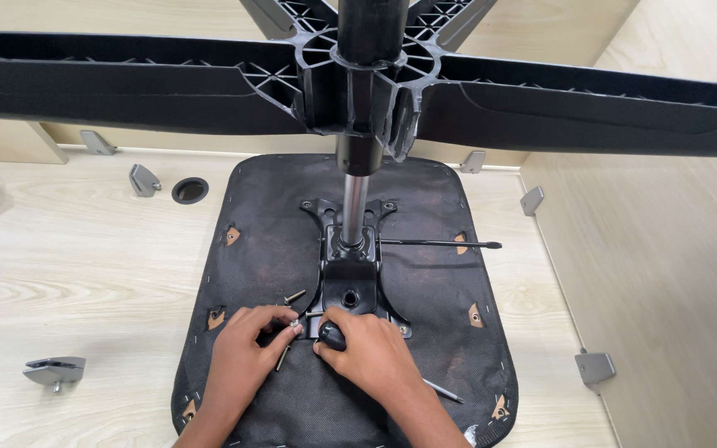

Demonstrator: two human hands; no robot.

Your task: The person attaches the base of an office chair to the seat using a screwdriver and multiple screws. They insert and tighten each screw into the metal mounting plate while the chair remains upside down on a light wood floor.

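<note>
An upturned chair seat (425,207), covered in black fabric, lies on a light wooden surface. A black metal mechanism plate (350,278) is mounted on it, with a gas cylinder (353,207) rising to the black star base (126,87) overhead. My right hand (371,353) is shut on the black handle of a tool (331,335) at the plate's near left corner. My left hand (246,348) rests beside it, fingertips pinched at a bolt (282,357). Another loose bolt (294,295) lies just above my left hand.
The plate's lever rod (441,244) sticks out to the right. Grey metal brackets lie around: one at the near left (56,371), one at the right (595,366), others along the back (143,180). A round cable hole (190,190) sits at the back left. Wooden partitions close the back and right.
</note>
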